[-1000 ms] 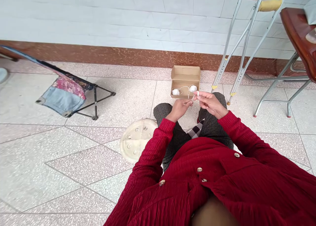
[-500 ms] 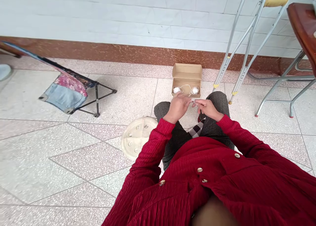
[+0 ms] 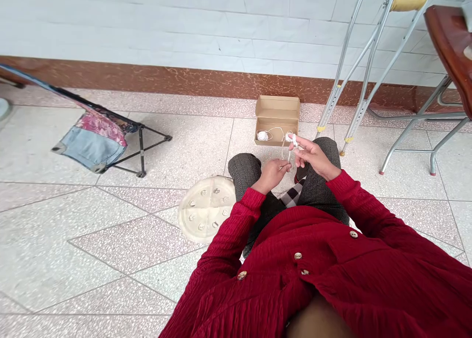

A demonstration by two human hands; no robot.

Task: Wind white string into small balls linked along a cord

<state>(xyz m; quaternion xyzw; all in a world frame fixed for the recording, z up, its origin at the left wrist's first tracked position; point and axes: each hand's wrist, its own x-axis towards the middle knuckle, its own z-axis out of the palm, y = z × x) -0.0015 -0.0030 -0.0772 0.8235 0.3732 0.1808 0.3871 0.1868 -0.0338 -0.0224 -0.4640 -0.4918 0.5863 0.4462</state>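
My left hand (image 3: 273,174) is closed on a white cord (image 3: 289,156), its thumb and fingertips pinched together above my knee. My right hand (image 3: 311,156) is raised to the right of it, with white cord looped around its extended fingers near the tips. Just beyond the hands an open cardboard box (image 3: 277,112) stands on the floor. Inside it at the left lies a ball of white cord (image 3: 262,136); a second white ball (image 3: 288,137) shows at the right, partly behind my right fingers. Strands run between the balls and down towards my hands.
A round cream mat (image 3: 206,210) lies left of my legs. At the left stands a folding stool (image 3: 94,143). Metal crutches (image 3: 363,104) lean at the wall on the right, beside a chair with a brown seat (image 3: 448,47). A tiled wall (image 3: 165,28) runs behind.
My left hand has moved down, away from the box. The right fingers have lifted and spread, and looped cord now shows on them. The view has shifted slightly.
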